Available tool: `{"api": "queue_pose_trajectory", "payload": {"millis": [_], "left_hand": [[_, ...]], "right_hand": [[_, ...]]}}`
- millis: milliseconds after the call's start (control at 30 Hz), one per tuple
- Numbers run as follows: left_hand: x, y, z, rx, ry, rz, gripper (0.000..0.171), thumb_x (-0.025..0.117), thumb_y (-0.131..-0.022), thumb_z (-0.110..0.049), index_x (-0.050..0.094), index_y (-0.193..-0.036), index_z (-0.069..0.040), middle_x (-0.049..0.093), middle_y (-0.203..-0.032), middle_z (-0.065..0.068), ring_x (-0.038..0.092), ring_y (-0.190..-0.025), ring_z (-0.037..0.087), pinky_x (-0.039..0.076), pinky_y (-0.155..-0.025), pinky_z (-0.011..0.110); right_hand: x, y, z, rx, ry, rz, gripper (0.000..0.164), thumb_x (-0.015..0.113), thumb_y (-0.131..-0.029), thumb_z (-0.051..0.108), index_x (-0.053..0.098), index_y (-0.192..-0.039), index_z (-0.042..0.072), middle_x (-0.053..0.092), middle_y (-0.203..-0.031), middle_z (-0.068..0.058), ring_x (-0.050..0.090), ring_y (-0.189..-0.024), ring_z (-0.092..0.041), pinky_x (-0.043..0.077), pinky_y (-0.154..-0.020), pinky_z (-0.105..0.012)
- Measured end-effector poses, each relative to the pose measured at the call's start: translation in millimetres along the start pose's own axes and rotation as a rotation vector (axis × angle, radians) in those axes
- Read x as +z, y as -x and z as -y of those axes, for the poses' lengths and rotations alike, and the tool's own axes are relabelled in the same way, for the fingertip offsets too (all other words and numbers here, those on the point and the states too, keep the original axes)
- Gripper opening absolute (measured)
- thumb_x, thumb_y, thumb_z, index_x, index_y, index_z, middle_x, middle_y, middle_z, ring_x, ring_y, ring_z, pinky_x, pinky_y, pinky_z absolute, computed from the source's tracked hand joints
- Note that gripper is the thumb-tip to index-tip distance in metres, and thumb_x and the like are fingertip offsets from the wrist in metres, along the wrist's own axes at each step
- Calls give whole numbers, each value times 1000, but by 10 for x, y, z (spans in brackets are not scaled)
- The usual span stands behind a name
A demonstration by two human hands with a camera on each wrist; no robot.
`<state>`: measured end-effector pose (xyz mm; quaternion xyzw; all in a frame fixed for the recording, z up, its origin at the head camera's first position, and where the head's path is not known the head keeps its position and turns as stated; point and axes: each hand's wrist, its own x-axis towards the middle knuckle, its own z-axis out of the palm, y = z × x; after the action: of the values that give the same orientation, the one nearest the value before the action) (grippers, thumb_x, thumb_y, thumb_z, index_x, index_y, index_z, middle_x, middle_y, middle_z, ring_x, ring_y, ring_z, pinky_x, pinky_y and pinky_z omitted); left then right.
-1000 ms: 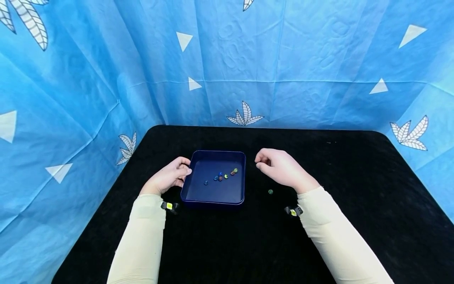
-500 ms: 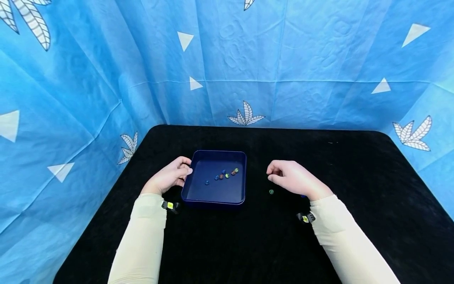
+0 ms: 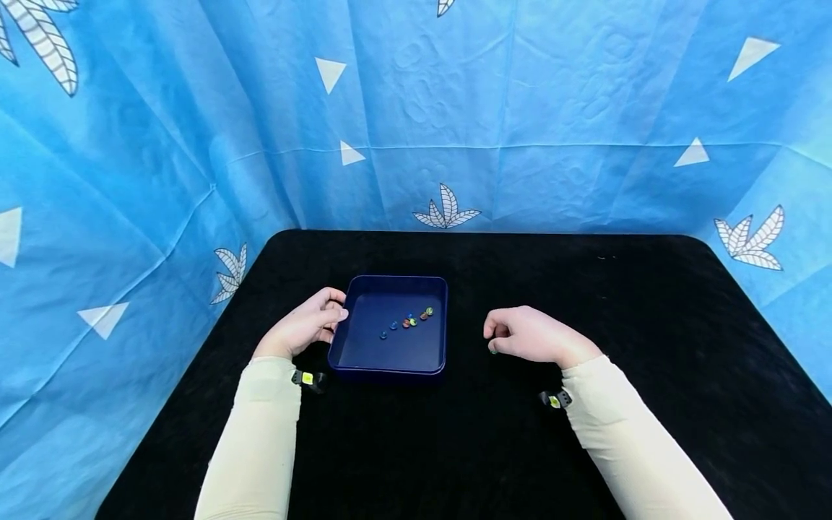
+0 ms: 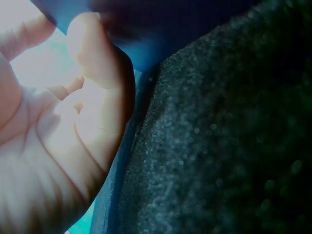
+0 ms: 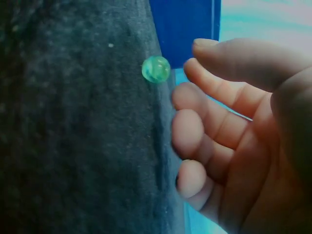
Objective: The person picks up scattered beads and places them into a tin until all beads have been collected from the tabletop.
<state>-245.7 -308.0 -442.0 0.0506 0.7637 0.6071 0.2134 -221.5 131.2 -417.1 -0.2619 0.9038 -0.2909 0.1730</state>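
Observation:
My left hand (image 3: 304,323) grips the left wall of a square dark-blue tray (image 3: 390,357), thumb at the rim and fingers outside. In the left wrist view the thumb (image 4: 87,44) lies against the blue wall. Several glass marbles (image 3: 413,322), blue, reddish-brown and yellow-green, lie in a loose slanting row on the tray floor. To the right of the tray, my right hand (image 3: 536,334) hovers low with loosely bent fingers, holding nothing. A green marble (image 5: 156,69) lies on the cloth just beyond its fingertips; the hand mostly covers it in the head view.
Black cloth (image 3: 416,448) covers the table, whose back corners are rounded. Blue curtains (image 3: 559,108) with white triangles and leaf prints hang behind and at the sides. A small black device (image 3: 308,379) sits at each wrist.
My right hand moved away from the tray, rightward, then slightly down and left to the green marble. Some marbles shifted within the tray. A blue spot glimpsed by the right wrist is out of sight.

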Motion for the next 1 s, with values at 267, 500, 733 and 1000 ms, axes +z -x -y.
{"api": "queue_pose_trajectory", "payload": {"millis": [267,500,733,1000], "left_hand": [[-4,10,10,15,13,5,45,58,-102,-14,35,-137,2,54,-111,18,64,-76,22,58,-65,39],[4,8,4,23,12,5,43,56,-103,-13,35,-137,2,53,-112,19,63,-76,22,58,-65,38],[7,11,-6,22,3,5,46,57,-102,-13,34,-138,4,54,-111,18,63,-76,21,57,-65,38],[10,12,-6,8,13,0,45,58,-101,-15,36,-137,1,54,-111,17,64,-77,22,57,-66,38]], "right_hand": [[39,-9,-2,11,24,56,10,69,-93,11,65,-94,20,59,-78,6,53,-66,-12,47,-71,-36],[47,-8,12,9,5,49,10,67,-92,8,65,-93,17,59,-78,6,53,-65,-13,47,-67,-35],[57,-27,-17,17,18,42,10,70,-92,10,65,-94,19,61,-80,7,54,-68,-12,48,-73,-36],[63,-30,-56,-40,36,23,9,69,-91,11,64,-92,18,59,-77,8,53,-65,-11,47,-68,-34]]}}
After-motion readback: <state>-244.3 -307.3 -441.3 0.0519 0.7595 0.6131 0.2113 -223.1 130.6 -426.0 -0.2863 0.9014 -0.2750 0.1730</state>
